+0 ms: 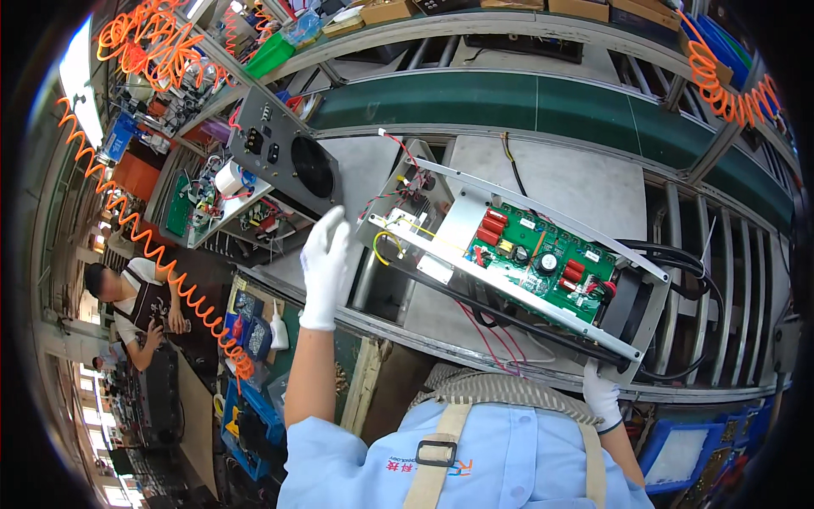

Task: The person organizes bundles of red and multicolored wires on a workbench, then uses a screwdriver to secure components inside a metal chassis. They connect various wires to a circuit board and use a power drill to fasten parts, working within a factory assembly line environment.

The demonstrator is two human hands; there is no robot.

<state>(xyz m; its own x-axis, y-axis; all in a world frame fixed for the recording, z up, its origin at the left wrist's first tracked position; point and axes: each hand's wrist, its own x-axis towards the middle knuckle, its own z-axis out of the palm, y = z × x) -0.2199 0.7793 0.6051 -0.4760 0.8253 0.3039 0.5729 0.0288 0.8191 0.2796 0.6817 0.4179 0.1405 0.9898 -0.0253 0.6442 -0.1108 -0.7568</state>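
My left hand [324, 270], in a white glove, is raised with its fingers stretched out and holds nothing. It is beside an upright dark grey panel [292, 161] with sockets and a round fan opening. My right hand [600, 397], also gloved, is at the near right corner of an open metal chassis [441, 182]; its fingertips are hidden there, so its grip cannot be made out. Inside the chassis lies a green circuit board [543, 263] with red components, and a black fan [625, 301] fills the right end. Loose wires [394, 199] stick out at its left end.
Black cables [699, 276] loop off the chassis over a roller conveyor [721, 297]. Behind runs a green belt [475, 97] under a shelf. An orange coiled hose [161, 246] hangs at left, near blue bins [246, 424] and a white bottle [278, 329]. Another person [136, 297] works far left.
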